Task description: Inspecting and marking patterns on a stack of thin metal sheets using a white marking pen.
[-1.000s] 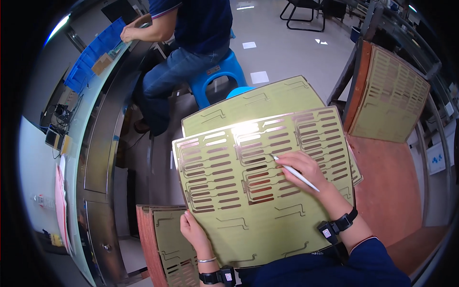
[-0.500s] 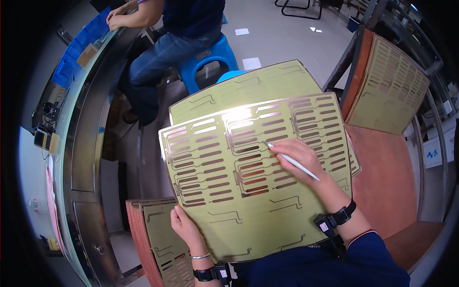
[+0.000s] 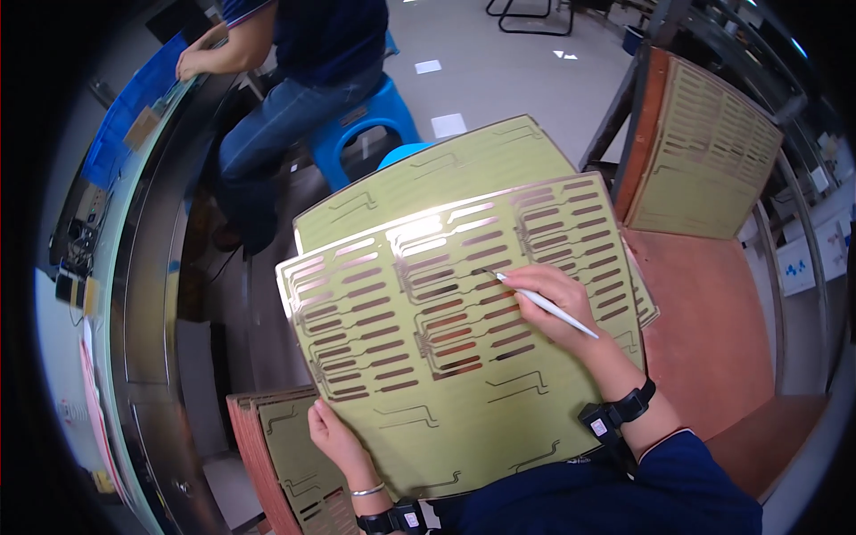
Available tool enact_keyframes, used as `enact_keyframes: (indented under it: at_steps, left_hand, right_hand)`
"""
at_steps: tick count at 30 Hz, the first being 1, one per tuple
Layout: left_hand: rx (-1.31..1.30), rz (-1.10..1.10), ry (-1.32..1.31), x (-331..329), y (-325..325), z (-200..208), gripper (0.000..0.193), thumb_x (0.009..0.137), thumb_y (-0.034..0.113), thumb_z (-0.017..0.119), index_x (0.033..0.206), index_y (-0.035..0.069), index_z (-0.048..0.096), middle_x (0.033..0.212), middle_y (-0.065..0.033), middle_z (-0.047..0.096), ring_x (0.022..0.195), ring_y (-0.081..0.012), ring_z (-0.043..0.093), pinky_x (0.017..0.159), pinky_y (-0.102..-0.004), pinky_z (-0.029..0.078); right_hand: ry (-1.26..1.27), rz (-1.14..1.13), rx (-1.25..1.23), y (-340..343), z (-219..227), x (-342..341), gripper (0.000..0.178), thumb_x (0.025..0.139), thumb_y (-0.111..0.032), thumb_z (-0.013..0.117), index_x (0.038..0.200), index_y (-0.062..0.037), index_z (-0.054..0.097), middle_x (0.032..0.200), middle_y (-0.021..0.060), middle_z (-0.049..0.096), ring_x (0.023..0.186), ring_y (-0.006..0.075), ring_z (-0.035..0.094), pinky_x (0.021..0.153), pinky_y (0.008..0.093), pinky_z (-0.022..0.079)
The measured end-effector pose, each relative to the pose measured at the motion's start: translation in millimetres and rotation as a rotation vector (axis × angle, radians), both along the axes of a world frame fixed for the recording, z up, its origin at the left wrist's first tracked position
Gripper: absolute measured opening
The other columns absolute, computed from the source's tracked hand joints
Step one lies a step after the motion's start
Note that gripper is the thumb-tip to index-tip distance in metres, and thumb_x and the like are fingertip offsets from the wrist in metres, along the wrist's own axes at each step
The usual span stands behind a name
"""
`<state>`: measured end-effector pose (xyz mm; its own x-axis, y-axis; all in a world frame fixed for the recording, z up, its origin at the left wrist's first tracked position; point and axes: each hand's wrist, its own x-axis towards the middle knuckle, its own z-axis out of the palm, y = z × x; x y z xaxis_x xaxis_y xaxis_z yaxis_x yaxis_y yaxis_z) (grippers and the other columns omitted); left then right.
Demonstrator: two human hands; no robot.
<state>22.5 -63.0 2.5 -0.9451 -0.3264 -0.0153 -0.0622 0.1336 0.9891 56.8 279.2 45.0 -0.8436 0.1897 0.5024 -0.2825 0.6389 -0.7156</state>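
Observation:
A large yellow-green circuit board panel point(image 3: 481, 423) with rows of copper-coloured strips lies tilted before me. Its left edge is gripped by my left hand point(image 3: 336, 439), thumb on top and fingers partly hidden beneath. My right hand point(image 3: 553, 301) is closed in a pen grip around a slim white-handled tool point(image 3: 560, 312). The tool's thin dark tip is over the strips near the panel's middle; I cannot tell whether it touches. Another green panel point(image 3: 428, 174) lies under the far edge of this one.
Stacked panels point(image 3: 267, 446) stand at lower left. More panels point(image 3: 704, 160) lean on a rack at right, above a reddish-brown board point(image 3: 713, 312). A co-worker point(image 3: 303, 98) sits on a blue stool point(image 3: 361, 134) beside a long bench point(image 3: 134, 232) at left.
The whole view has shifted slightly, so the surroundings sit further left. The tool's tip has moved a little relative to the strips. Both hands keep their holds.

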Motion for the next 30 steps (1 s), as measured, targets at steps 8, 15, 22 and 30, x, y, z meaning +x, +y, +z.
enact_keyframes:
  at_steps: [8, 15, 22, 30]
  left_hand:
    - [-0.02, -0.003, 0.003, -0.4, -3.6, -0.5, 0.034, 0.104, 0.022, 0.044, 0.075, 0.005, 0.043, 0.072, 0.0059, 0.04, 0.067, -0.0043, 0.032, 0.06, -0.0215, 0.032]
    - [-0.032, -0.037, -0.034, 0.4, -11.7, -3.8, 0.032, 0.104, 0.025, 0.044, 0.086, 0.001, 0.054, 0.084, -0.001, 0.058, 0.075, -0.0073, 0.05, 0.07, -0.0234, 0.044]
    - [-0.02, -0.043, -0.03, 1.3, -14.4, -6.1, 0.029, 0.104, 0.024, 0.045, 0.094, 0.0, 0.058, 0.091, -0.0042, 0.063, 0.079, -0.0086, 0.056, 0.073, -0.0235, 0.047]
    - [0.016, -0.059, -0.005, 1.7, -16.2, -7.5, 0.029, 0.104, 0.024, 0.045, 0.094, 0.0, 0.058, 0.091, -0.0043, 0.063, 0.08, -0.0088, 0.056, 0.073, -0.0237, 0.048]
  right_hand:
    - [0.039, -0.304, 0.011, 45.8, 4.3, 34.9, 0.019, 0.078, 0.002, 0.065, 0.096, -0.0023, 0.07, 0.098, 0.0113, 0.069, 0.09, 0.0241, 0.067, 0.078, 0.0319, 0.055]
    - [0.048, -0.207, -0.002, 47.3, -2.5, 26.6, 0.021, 0.081, -0.002, 0.065, 0.102, -0.0042, 0.069, 0.099, 0.0109, 0.069, 0.094, 0.0251, 0.066, 0.084, 0.0342, 0.053]
    - [0.059, -0.197, 0.01, 46.5, -2.0, 19.0, 0.021, 0.081, -0.002, 0.065, 0.101, -0.0046, 0.07, 0.1, 0.0097, 0.069, 0.094, 0.0254, 0.066, 0.083, 0.0346, 0.053]
    - [0.073, -0.212, 0.003, 46.8, -6.4, 17.1, 0.021, 0.08, -0.001, 0.066, 0.1, -0.0044, 0.07, 0.099, 0.0104, 0.069, 0.093, 0.0247, 0.066, 0.082, 0.0336, 0.054]
